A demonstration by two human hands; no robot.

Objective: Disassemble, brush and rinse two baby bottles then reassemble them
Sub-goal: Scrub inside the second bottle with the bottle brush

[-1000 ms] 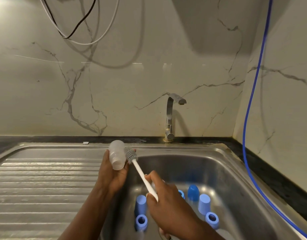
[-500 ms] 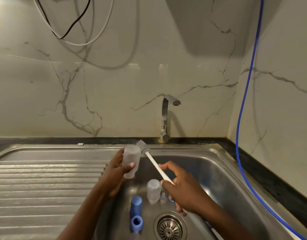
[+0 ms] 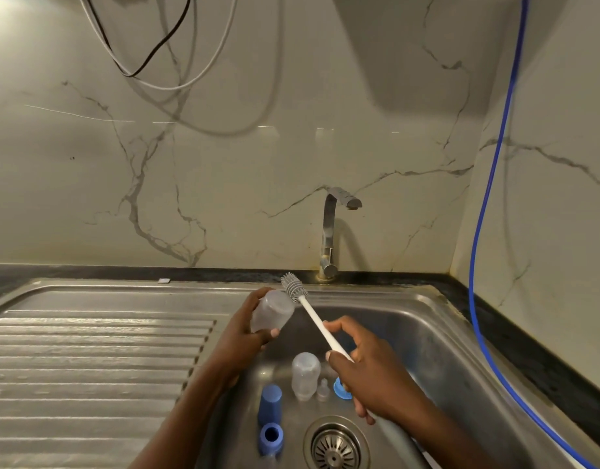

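Note:
My left hand [image 3: 244, 336] grips a clear baby bottle body [image 3: 271, 310] over the sink's left rim, tilted with its base up and to the right. My right hand [image 3: 366, 370] holds the white handle of a bottle brush [image 3: 317, 321]; its grey bristle head [image 3: 293, 286] sits just beside the bottle's upper end, outside it. On the sink floor stand a second clear bottle [image 3: 305, 375], a small clear teat [image 3: 323, 389], a blue cap [image 3: 270, 405], a blue collar ring [image 3: 271, 436] and another blue ring [image 3: 340, 389] partly hidden by my right hand.
The steel sink basin [image 3: 427, 350] has a drain strainer [image 3: 335, 446] at the front. A ribbed draining board [image 3: 88, 360] lies to the left. The tap [image 3: 332, 231] stands at the back, not running. A blue hose [image 3: 484, 231] hangs along the right wall.
The brush head has come out from beside the bottle's neck and now sits higher, near its upper end. Both hands shifted right over the basin, and the view tilted down to show the drain.

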